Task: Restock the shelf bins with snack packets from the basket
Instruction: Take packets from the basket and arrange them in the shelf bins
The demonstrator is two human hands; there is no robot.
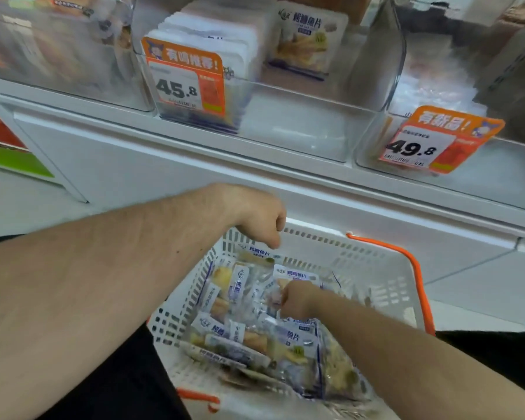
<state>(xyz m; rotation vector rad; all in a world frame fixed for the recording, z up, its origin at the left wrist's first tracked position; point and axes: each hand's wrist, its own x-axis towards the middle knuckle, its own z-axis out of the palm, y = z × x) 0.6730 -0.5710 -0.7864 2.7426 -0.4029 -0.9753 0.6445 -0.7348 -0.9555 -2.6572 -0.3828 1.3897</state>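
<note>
White plastic basket (pixel 376 286) with orange handles sits low at 6 o'clock, below the shelf; it carries a loose heap of packets (pixel 255 334), glossy film bags with blue print and pale snack pieces inside. They look light, soft and slippery, likely to slide over one another, and the contents may crumble if squeezed. Best hold, I judge, is a pinch on a flat sealed top edge, or fingers slid under a small stack.

Left hand (pixel 261 219) hangs over the basket's far rim at 12 o'clock of the heap, wrist bent down, fingers curled; a packet's top edge (pixel 256 251) is just below its fingertips, but whether they pinch it I cannot tell. Right hand (pixel 297 298) reaches in from 4 o'clock, forearm sloping down, knuckles up, fingers curled into the heap's middle, seemingly closing on a packet, though the grip is hidden.

Clear bin (pixel 300 128) above at 12 o'clock holds upright packets at its left and back, with bare floor at the front right.
</note>
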